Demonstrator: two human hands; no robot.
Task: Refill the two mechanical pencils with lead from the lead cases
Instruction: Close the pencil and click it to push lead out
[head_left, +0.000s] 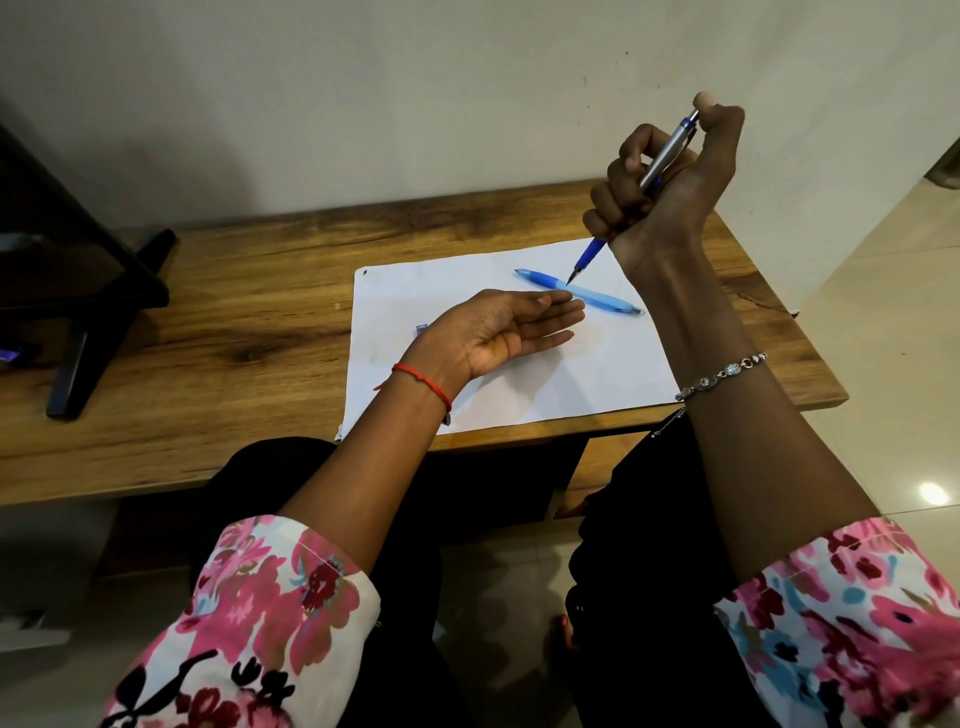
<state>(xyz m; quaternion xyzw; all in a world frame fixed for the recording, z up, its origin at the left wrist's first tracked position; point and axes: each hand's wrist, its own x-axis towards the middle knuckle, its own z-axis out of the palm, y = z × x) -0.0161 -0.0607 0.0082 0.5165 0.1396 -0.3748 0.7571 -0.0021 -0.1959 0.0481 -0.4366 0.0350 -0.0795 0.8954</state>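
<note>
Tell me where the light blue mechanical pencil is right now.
In the head view, the light blue pencil lies on the white paper, just beyond the open left hand.

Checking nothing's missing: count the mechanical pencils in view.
2. One pencil is held tip-down in the raised right hand; the other pencil lies on the paper.

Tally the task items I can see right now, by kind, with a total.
Mechanical pencils: 2, the silver-and-blue pencil in the right hand and the light blue pencil on the paper
Lead cases: 1, a small blue case, mostly hidden behind the left hand
Total: 3
</note>
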